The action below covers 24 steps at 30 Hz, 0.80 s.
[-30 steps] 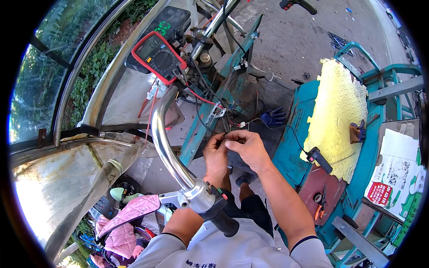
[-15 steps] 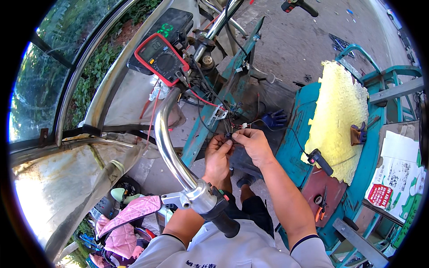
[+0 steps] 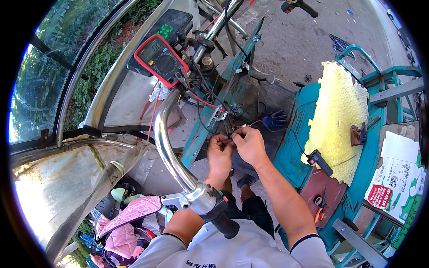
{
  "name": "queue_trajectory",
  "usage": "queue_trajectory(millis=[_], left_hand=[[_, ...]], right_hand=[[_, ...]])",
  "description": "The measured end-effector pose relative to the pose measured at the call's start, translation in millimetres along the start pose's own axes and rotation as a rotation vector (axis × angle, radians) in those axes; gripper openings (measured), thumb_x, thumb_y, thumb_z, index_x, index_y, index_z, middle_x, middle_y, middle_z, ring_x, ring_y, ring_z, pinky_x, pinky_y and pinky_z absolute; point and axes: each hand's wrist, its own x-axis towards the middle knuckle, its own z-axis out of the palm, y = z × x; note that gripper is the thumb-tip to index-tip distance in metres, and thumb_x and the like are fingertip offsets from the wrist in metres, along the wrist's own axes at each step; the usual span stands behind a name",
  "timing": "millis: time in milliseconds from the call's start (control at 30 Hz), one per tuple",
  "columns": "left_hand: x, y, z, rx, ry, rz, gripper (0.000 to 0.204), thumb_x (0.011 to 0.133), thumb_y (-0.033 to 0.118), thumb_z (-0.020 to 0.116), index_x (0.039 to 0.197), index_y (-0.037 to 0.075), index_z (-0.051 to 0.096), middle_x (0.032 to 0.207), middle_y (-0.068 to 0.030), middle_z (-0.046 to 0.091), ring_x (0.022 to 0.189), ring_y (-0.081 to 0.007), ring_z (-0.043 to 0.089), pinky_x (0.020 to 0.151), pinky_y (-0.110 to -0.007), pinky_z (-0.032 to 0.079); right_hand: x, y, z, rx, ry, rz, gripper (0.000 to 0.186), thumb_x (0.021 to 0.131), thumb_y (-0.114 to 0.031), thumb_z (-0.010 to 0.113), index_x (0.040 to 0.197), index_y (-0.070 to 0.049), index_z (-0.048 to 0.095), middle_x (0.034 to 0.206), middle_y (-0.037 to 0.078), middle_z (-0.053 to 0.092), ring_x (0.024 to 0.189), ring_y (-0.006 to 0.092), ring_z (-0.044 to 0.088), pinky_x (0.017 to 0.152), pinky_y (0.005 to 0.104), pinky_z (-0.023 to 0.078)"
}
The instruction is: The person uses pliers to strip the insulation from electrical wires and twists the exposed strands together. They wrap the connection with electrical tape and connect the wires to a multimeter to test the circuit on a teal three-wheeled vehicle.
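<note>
My left hand [image 3: 219, 154] and my right hand [image 3: 250, 145] meet in front of the teal frame, fingertips pinched together. Between them is a small black connector [image 3: 230, 135] at the end of dark wires, mostly covered by the fingers. More thin wires [image 3: 232, 109] hang in a bundle just beyond the hands. A red and black multimeter [image 3: 161, 62] with a lit display rests up by the handlebar. Its red lead [image 3: 201, 100] runs down toward the wire bundle. A blue glove [image 3: 274, 119] lies beyond my right hand.
The chrome handlebar [image 3: 166, 143] curves close beside my left forearm. To the right, a teal bench [image 3: 289, 149] carries a yellow foam mat [image 3: 337, 116], a black handle switch [image 3: 320, 162] on a cable, orange-handled pliers [image 3: 320, 209] and a tape roll [image 3: 317, 199]. A cardboard box [image 3: 397, 174] sits far right.
My left hand has turned and shifted slightly to the right, its fingers more curled. My right hand has moved a little left and its knuckles now cover more of the wires.
</note>
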Motion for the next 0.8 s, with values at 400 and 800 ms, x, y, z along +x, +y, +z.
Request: queue_trajectory(millis=[400, 800], left_hand=[[1, 6, -3, -0.127, -0.094, -0.124, 0.019, 0.098, -0.004, 0.058, 0.115, 0.001, 0.066, 0.093, -0.0011, 0.067, 0.072, -0.0063, 0.055, 0.064, -0.022, 0.042], [-2, 9, 2, -0.035, -0.09, -0.019, 0.018, 0.097, -0.002, 0.062, 0.114, 0.002, 0.066, 0.092, 0.0009, 0.065, 0.074, -0.006, 0.053, 0.066, -0.022, 0.041]], right_hand=[[2, 14, -17, 0.612, -0.196, 0.169, 0.022, 0.089, -0.006, 0.067, 0.105, 0.008, 0.071, 0.092, 0.008, 0.072, 0.085, 0.0144, 0.066, 0.08, 0.0276, 0.052], [-6, 13, -20, 0.709, -0.213, 0.22, 0.014, 0.089, -0.009, 0.076, 0.095, 0.004, 0.074, 0.086, 0.006, 0.072, 0.079, 0.0121, 0.064, 0.074, 0.0271, 0.05]])
